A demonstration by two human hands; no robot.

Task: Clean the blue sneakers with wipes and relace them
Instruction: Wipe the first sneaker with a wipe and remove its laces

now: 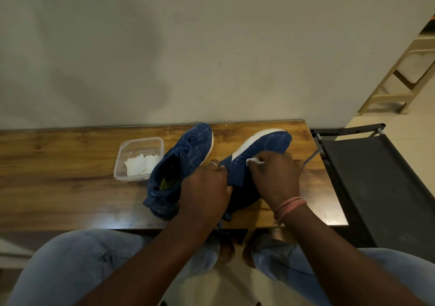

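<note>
Fingers (261, 164) (right hand (276, 176)) press wipe (252, 161) on sneaker (263, 145).

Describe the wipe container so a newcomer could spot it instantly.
On the long wooden table against the wall, look just left of the laced blue sneaker. The clear plastic tub sits there, open, holding white folded wipes. It is the only see-through thing on the table.
</note>
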